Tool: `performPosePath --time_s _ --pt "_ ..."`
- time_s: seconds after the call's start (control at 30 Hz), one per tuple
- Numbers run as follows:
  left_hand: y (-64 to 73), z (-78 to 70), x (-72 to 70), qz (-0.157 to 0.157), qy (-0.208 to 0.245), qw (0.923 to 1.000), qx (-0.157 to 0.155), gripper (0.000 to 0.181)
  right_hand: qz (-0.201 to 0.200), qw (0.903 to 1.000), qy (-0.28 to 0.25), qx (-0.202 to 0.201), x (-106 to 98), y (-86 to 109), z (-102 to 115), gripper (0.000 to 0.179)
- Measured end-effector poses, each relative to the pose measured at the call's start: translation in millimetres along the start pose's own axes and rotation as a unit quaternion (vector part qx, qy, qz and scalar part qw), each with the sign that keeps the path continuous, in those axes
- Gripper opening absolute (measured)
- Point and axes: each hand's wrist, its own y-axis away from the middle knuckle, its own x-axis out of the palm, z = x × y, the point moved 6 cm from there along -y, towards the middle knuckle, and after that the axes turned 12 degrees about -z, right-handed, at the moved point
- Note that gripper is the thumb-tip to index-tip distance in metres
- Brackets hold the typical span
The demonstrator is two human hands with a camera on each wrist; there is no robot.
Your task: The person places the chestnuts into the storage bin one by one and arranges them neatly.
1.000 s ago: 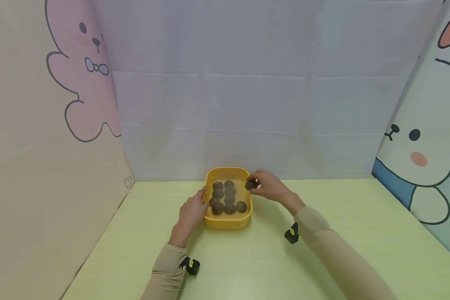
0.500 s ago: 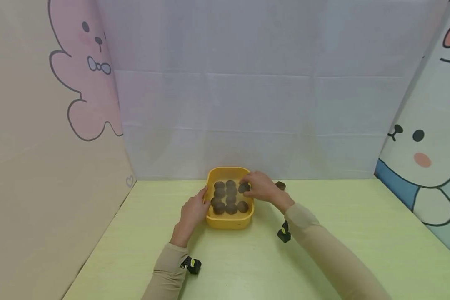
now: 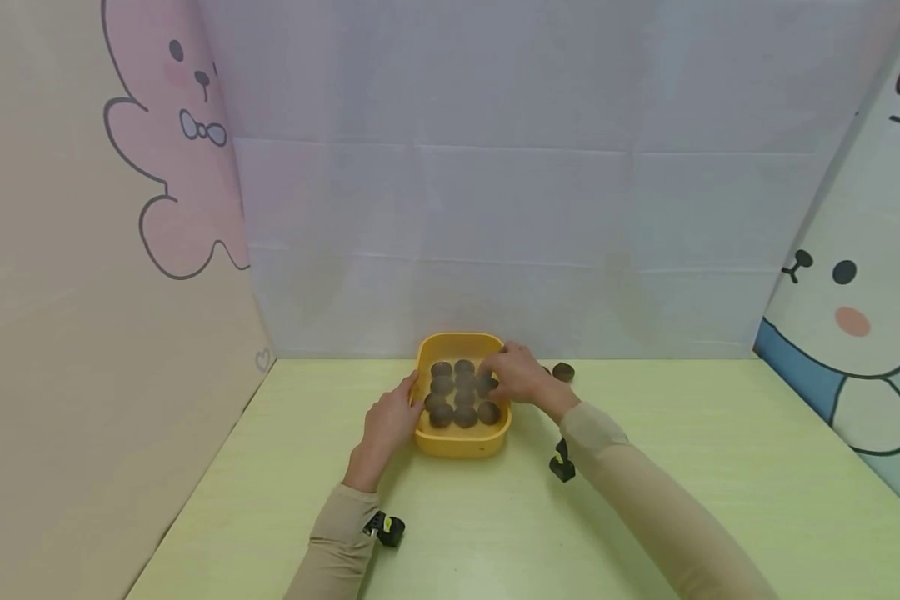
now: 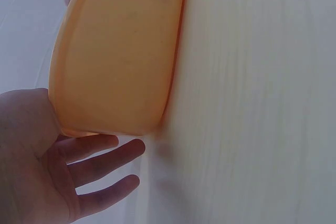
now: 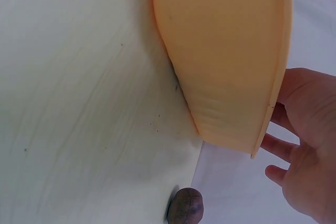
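A yellow plastic box (image 3: 461, 447) stands on the table near the back wall. Several dark brown round lumps (image 3: 465, 416) lie in it in rough rows. My left hand (image 3: 390, 419) grips the box's left side, thumb at the rim and fingers along the outside; in the left wrist view its fingers (image 4: 107, 163) spread beside the box end. My right hand (image 3: 521, 375) reaches over the right rim and pinches a dark brown lump (image 3: 486, 386) inside the box. The right wrist view shows that hand's fingers (image 5: 275, 148) behind the box wall, with the fingertips over the rim hidden.
Two more dark brown lumps lie on the table behind the right wrist, the outer lump (image 3: 563, 372) in plain sight and the other mostly hidden. A white cloth wall (image 3: 450, 208) closes off the back, and printed side panels (image 3: 847, 333) flank the table (image 3: 270, 500).
My right hand has carried a brown lump from the box's right rim leftward and down into the box. Lumps on the table behind that wrist have come into view. The left hand keeps its grip.
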Motion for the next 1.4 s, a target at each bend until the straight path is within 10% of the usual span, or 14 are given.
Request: performPosePath --time_s 0.33,0.8,1.4 --pt "0.4 0.5 -0.4 0.002 0.003 1.0 0.0 0.054 0.0 0.9997 0.014 -0.019 2 -0.6 2 0.022" --pt "0.4 -0.9 -0.6 0.001 -0.002 1.0 -0.002 0.055 -0.125 0.9886 -0.078 -0.027 -29 17.4 -23 0.017" --pt "1.1 0.6 -0.1 0.006 0.002 1.0 -0.005 0.055 -0.136 0.9791 -0.144 0.046 -37 39.9 -65 0.02"
